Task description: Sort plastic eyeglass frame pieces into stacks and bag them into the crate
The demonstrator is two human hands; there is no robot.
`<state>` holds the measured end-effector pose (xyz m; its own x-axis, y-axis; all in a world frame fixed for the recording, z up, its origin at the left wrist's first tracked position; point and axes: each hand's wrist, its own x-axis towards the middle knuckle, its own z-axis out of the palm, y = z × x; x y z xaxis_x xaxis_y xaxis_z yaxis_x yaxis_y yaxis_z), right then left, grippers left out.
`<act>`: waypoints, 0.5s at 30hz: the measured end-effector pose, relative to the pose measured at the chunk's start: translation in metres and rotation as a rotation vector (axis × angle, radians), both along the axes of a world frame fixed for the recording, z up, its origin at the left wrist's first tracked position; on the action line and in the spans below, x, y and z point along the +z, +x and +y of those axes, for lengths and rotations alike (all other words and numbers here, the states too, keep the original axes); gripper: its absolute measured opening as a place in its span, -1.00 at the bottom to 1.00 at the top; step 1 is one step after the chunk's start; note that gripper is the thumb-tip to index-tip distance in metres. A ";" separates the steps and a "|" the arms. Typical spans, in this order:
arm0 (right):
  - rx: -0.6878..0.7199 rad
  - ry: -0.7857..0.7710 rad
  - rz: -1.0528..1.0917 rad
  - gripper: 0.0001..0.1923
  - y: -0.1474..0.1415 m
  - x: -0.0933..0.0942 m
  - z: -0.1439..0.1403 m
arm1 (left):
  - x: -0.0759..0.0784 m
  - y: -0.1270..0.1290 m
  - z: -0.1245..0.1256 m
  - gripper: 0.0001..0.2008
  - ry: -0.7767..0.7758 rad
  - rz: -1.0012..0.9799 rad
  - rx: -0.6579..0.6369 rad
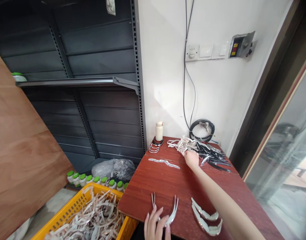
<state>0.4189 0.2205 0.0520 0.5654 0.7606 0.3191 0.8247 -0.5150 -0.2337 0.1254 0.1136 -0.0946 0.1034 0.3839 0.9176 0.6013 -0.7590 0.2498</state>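
Observation:
At the table's near edge, my left hand (155, 225) has its fingers bent around curved silvery strips (172, 215), whose thin ends point away from me. Farther back, my right hand (192, 159) reaches into a heap of thin white strips (182, 144); its fingers look curled, and what they hold is hidden. Dark glossy strips (212, 155) lie just right of that heap. A pair of curved silver pieces (207, 221) rests below my right forearm. One wavy, pale strip (165, 162) lies flat on the left of the table.
The red-brown table (148, 186) stands against the wall. A cream cylinder (159, 131) and dark and silver rings (154, 146) are at its back left, a coiled black cable (202, 130) behind. A yellow crate (60, 216) of strips and green-lidded jars (96, 180) sit left.

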 end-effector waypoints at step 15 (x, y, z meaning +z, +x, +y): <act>0.797 -0.108 0.487 -0.69 -0.016 0.049 -0.086 | 0.021 -0.004 -0.018 -0.81 -0.188 0.043 -0.062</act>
<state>0.4033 0.1342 0.1008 -0.0821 0.9925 0.0900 0.7676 0.1206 -0.6295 0.1210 0.0957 -0.0734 0.1693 0.5395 0.8248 0.5679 -0.7374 0.3657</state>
